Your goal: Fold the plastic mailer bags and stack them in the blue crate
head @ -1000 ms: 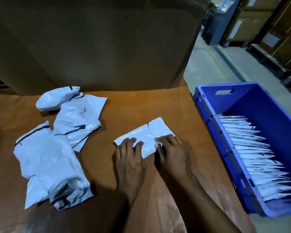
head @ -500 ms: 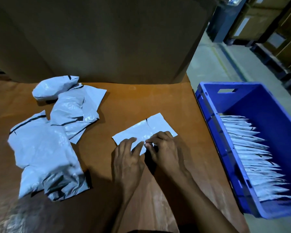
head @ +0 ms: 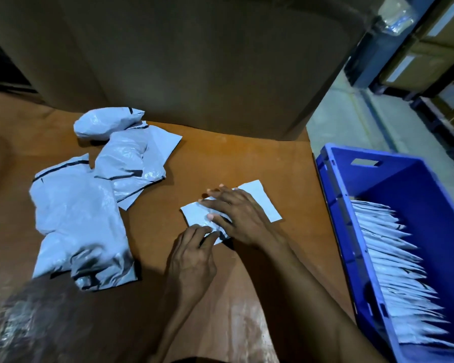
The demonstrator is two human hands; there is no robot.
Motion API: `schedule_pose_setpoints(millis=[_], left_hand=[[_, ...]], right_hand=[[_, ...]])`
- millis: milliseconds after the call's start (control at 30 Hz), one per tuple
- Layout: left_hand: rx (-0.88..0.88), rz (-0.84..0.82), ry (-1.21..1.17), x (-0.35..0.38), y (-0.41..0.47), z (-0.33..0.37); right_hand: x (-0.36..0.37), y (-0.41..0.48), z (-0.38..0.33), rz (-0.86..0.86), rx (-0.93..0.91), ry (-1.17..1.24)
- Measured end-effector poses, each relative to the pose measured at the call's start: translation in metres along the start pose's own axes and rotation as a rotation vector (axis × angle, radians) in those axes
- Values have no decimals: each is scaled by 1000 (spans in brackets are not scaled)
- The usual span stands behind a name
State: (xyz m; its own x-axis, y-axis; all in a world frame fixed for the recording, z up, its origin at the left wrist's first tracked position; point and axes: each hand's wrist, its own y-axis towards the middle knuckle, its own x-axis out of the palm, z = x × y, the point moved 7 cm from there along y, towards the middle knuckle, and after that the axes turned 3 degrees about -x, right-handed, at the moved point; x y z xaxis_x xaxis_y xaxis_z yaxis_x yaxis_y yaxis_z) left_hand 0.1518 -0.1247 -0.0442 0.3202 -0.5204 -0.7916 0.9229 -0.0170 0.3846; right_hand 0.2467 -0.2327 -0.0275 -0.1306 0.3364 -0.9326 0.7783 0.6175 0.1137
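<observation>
I am watching the mailer bag (head: 260,203) lying on the table (head: 233,158), apart from the blue crate (head: 333,205). The right hand (head: 240,216) is pressing it flat, fingers straight and spread. The left hand (head: 194,255) is bunching its fingers at the near edge — pinching or not, I cannot tell. Risk I am anticipating: the slick plastic springing open or sliding under uneven pressure — leaving a crooked fold.

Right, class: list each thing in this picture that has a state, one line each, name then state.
Mailer bag, partly folded, lying flat.
Right hand, open, fingers spread, pressing the mailer bag.
Left hand, fingertips on the bag's near edge; grip unclear.
Blue crate, partly filled.
Folded bags, leaning in a row inside the crate.
Loose bags, unfolded, crumpled, heaped.
</observation>
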Motion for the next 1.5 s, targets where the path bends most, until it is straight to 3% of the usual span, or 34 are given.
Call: schedule_pose_setpoints(millis=[200,400,467,567,633,667,733,800,967,1500], left_hand=[[-72,106,-236,-11,0,-16],[-171,93,-299,-14,8,-15],[-178,85,-260,-16,9,-11],[-144,70,-190,-20,14,-3],[-109,76,-106,-20,24,6],[-98,65,-52,-16,31,10],[-73,-26,48,4,46,16],[-48,-148,124,29,53,19],[-35,-249,248,58,48,13],[-100,-332,251,60,56,13]], right_hand=[[19,-10,-1,-60,129,-111],[29,9,16,-350,205,47],[26,10,18,-373,210,106],[15,12,19,-270,233,409],[-4,11,32,-31,317,725],[-15,8,43,101,355,750],[-30,-2,61,246,361,495],[-32,-14,68,285,299,226],[-18,-44,60,381,232,69],[3,-41,54,9,286,-121]])
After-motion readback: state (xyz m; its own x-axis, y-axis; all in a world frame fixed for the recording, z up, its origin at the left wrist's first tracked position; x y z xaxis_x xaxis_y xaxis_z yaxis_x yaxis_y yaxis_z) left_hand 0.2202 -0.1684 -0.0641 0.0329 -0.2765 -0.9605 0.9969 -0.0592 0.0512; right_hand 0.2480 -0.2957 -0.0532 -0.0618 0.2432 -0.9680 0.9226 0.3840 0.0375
